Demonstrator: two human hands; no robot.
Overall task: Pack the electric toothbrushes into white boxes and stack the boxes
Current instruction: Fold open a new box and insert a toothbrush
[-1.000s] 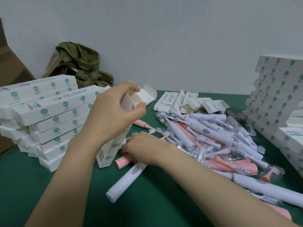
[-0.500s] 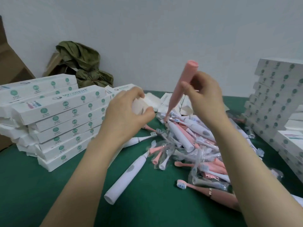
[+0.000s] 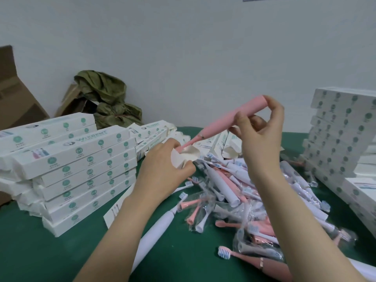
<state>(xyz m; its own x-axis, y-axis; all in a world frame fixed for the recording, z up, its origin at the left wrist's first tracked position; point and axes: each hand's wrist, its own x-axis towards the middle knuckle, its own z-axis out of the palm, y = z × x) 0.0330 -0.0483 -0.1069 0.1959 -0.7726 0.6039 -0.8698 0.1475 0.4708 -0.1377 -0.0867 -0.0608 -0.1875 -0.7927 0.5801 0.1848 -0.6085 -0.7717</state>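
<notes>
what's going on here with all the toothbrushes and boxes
A person is boxing electric toothbrushes. The right hand pinches a pink toothbrush near its thick end and points its narrow tip at the open flaps of a white box gripped by the left hand. Closed boxes sit in a left stack and a right stack, with loose toothbrushes piled on the green table between.

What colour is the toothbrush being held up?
Pink; the toothbrush shows best in the head view.

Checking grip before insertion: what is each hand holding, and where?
Right hand pinches the pink toothbrush near its thick base. Left hand grips the white box at its open mouth.
</notes>
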